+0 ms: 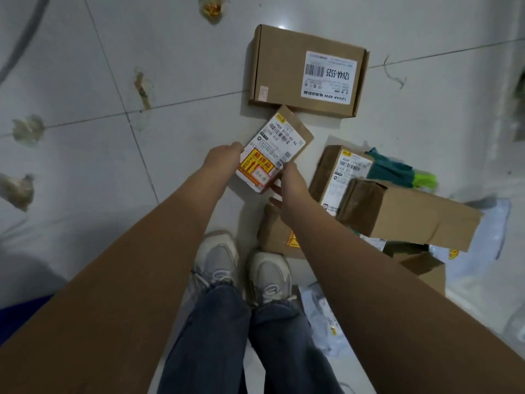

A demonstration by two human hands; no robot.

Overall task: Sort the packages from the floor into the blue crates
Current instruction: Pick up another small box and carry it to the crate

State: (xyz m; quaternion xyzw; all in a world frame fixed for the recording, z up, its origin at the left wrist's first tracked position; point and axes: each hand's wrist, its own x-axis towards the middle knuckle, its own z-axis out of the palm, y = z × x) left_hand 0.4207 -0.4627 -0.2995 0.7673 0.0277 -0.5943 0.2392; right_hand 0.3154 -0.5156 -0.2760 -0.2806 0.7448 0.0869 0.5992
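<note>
Small labelled package gripped at near end by left hand and right hand, just below large flat box.

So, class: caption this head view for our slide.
Both hands hold a small labelled box above scattered parcels.
</note>
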